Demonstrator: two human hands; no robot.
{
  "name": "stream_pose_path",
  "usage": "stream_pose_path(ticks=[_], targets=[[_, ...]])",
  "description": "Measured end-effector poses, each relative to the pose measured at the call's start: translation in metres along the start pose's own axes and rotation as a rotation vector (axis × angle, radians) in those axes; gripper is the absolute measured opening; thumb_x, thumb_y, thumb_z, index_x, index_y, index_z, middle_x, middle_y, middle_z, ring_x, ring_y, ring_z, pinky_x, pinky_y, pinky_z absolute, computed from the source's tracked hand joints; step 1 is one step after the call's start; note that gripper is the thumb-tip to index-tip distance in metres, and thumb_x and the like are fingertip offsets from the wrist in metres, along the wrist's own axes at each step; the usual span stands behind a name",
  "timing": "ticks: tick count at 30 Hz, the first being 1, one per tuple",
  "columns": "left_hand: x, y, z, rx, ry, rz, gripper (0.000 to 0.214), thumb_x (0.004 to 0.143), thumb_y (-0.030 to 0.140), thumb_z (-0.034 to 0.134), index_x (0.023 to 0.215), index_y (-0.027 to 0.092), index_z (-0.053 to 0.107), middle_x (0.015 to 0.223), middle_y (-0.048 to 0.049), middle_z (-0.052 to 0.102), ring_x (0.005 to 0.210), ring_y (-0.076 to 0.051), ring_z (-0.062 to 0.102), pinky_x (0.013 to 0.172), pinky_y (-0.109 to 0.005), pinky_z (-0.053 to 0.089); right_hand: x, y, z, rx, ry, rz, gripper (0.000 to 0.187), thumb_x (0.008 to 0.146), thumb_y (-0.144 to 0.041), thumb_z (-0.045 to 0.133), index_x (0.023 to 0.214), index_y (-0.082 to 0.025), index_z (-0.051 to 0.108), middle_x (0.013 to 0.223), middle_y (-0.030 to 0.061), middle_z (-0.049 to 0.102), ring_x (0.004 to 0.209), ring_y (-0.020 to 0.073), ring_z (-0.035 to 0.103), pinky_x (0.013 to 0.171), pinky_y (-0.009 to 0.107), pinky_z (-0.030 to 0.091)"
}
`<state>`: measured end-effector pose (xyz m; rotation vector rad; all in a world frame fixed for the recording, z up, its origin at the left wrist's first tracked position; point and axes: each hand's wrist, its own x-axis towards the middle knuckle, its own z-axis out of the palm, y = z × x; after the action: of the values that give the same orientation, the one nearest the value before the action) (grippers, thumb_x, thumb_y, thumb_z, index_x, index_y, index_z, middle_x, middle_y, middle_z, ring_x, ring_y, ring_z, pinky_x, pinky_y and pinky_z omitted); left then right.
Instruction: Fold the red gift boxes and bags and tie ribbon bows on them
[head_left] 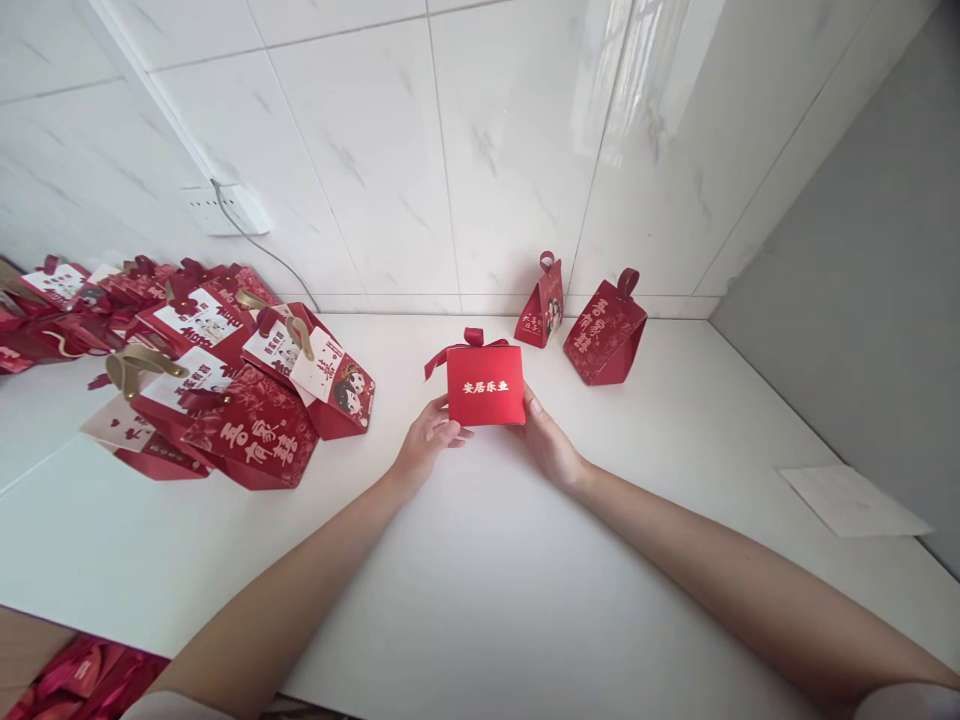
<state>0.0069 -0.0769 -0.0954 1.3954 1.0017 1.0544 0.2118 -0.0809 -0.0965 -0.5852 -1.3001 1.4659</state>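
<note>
1. At the centre of the frame, we hold a red box with gold characters and a ribbon on top; we cannot tell whether it touches the white table.
2. Our left hand grasps its lower left corner, fingers curled under the edge.
3. Our right hand clasps its right side.
4. Just behind it, two closed red boxes stand near the tiled wall.
5. At middle left, a pile of red boxes lies on the table.
6. At lower right lies a white sheet.

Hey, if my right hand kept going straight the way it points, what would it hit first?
The red box that your right hand is touching; beyond it, probably the small gift bag by the wall.
</note>
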Motion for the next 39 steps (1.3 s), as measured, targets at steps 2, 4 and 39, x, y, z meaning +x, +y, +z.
stream_pose_path(ticks=[2, 4, 39], targets=[[0.000, 0.000, -0.002, -0.026, -0.025, -0.006, 0.064, 0.079, 0.061, 0.055, 0.129, 0.021, 0.047, 0.121, -0.0139, 0.062, 0.088, -0.024, 0.068, 0.081, -0.040, 0.049, -0.001, 0.000, -0.003, -0.034, -0.023, 0.028, 0.061, 0.094, -0.058, 0.034, 0.149, -0.041, 0.013, 0.157, -0.0049, 0.018, 0.138, 0.0220, 0.033, 0.109, 0.047, 0.032], [-0.001, 0.001, -0.002, -0.073, -0.051, -0.021, 0.060, 0.083, 0.062, 0.048, 0.125, 0.020, 0.051, 0.121, -0.0144, 0.063, 0.092, -0.026, 0.067, 0.085, -0.041, 0.047, -0.003, 0.000, -0.004, -0.049, -0.041, 0.026, 0.065, 0.092, -0.058, 0.037, 0.148, -0.043, 0.007, 0.159, -0.0052, 0.012, 0.139, 0.0226, 0.032, 0.106, 0.048, 0.036], [-0.001, 0.007, -0.006, 0.278, -0.042, 0.246, 0.073, 0.061, 0.027, 0.079, 0.126, 0.026, 0.045, 0.131, -0.0075, 0.051, 0.118, -0.032, 0.051, 0.100, -0.046, 0.041, 0.000, 0.003, -0.014, -0.095, 0.244, 0.012, 0.053, 0.093, -0.059, 0.035, 0.139, -0.032, 0.036, 0.143, 0.0058, 0.044, 0.126, 0.0235, 0.047, 0.102, 0.042, 0.041]])
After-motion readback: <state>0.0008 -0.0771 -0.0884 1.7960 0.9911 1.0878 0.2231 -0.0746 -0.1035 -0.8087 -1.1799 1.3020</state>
